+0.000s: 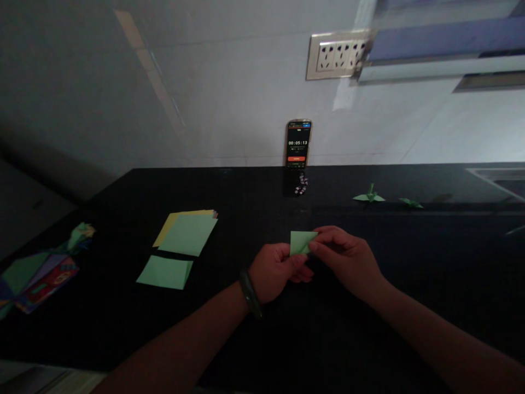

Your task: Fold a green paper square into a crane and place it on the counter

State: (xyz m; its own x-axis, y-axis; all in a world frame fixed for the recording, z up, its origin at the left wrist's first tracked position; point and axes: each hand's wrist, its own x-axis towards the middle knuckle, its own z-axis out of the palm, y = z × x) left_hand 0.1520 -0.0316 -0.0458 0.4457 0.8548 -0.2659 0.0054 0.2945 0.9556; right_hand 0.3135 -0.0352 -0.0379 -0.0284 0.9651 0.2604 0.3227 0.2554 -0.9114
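Between my two hands is a small folded green origami paper (pixel 301 241), held just above the dark counter. My left hand (pixel 275 272), with a dark bangle (pixel 250 294) on the wrist, grips its lower left part between thumb and fingers. The thumb and fingertips of my right hand (pixel 346 260) pinch its right edge. To the left lie a stack of square paper sheets (pixel 188 234), green over yellow, and a folded green sheet (pixel 165 272) in front of it. Two folded green paper cranes, one nearer (pixel 369 195) and one flatter (pixel 410 203), rest at the right back.
A phone (pixel 298 143) showing a timer leans against the wall, with a beaded strap (pixel 301 185) before it. A colourful packet (pixel 47 282) and crumpled paper pieces (pixel 80 238) lie at far left. Wall sockets (pixel 338 54) are above the black counter (pixel 254 197).
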